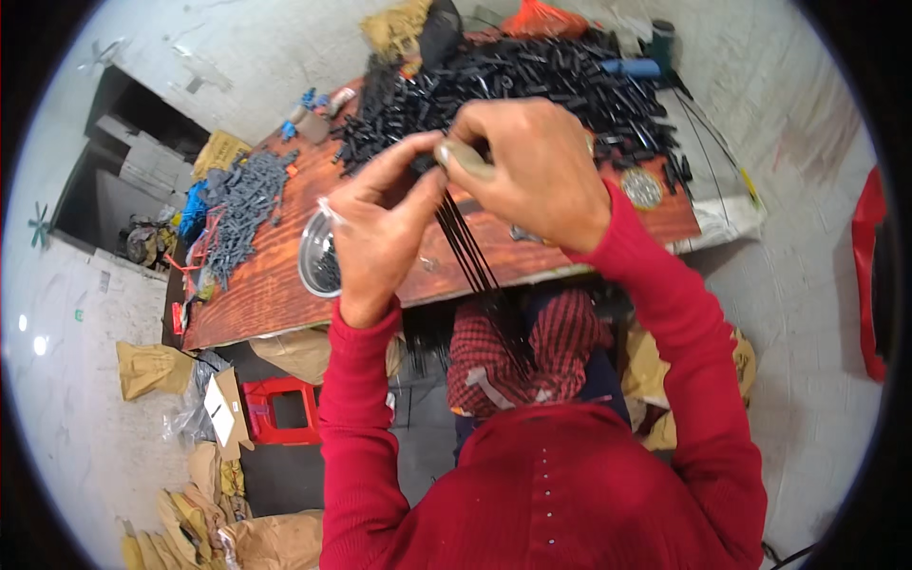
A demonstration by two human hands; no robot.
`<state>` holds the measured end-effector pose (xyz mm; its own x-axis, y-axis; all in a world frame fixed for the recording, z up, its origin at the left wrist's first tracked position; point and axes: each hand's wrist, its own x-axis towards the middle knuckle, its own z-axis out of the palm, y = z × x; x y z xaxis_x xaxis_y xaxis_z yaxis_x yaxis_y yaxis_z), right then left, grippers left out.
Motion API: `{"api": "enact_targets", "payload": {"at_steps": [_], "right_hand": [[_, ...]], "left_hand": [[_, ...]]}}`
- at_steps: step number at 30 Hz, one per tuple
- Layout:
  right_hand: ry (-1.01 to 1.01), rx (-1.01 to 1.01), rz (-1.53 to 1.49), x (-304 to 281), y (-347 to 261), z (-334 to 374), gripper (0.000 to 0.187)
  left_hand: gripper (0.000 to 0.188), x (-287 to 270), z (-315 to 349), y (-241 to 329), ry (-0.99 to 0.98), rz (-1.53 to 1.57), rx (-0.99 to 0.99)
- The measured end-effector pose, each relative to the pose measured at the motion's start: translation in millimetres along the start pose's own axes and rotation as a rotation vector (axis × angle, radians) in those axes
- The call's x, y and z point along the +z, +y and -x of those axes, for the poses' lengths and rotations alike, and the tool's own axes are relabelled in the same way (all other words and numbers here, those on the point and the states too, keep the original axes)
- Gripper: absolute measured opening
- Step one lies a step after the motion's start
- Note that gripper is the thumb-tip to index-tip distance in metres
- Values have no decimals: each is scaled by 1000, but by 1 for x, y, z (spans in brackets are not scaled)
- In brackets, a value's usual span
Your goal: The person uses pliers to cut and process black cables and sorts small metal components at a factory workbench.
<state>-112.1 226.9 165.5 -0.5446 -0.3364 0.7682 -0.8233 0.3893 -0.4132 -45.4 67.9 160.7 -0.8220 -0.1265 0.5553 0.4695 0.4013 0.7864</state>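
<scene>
My left hand (385,214) and my right hand (527,157) meet above the table, both with fingers pinched. From between them a bundle of thin black cords (465,242) runs down to my lap. Its top end is mostly hidden by my fingers, where a small dark piece shows. My left hand is closed around that end. The right thumb and fingers press together at the same spot, and the thumb looks greyish, perhaps covered. Below the left hand stands a clear round bowl (309,255) with small black pieces inside.
A big heap of black tubular parts (532,81) covers the back of the reddish wooden table (275,309). Grey parts (245,204) are piled at left. A round tin of small pieces (641,188) sits at right. A red stool (283,411) stands on the floor, lower left.
</scene>
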Motion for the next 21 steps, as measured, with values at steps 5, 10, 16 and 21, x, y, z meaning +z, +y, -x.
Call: {"api": "enact_targets", "payload": {"at_steps": [5, 10, 16, 21], "right_hand": [[-556, 271, -541, -7, 35, -29, 38], [-591, 402, -584, 12, 111, 55, 34], [-427, -6, 274, 51, 160, 180, 35], [-380, -79, 363, 63, 165, 185, 28]], "left_hand": [[31, 3, -9, -9, -18, 108, 48], [42, -5, -5, -31, -73, 315, -72], [49, -4, 6, -53, -107, 824, -174], [44, 4, 13, -54, -84, 832, -100]]}}
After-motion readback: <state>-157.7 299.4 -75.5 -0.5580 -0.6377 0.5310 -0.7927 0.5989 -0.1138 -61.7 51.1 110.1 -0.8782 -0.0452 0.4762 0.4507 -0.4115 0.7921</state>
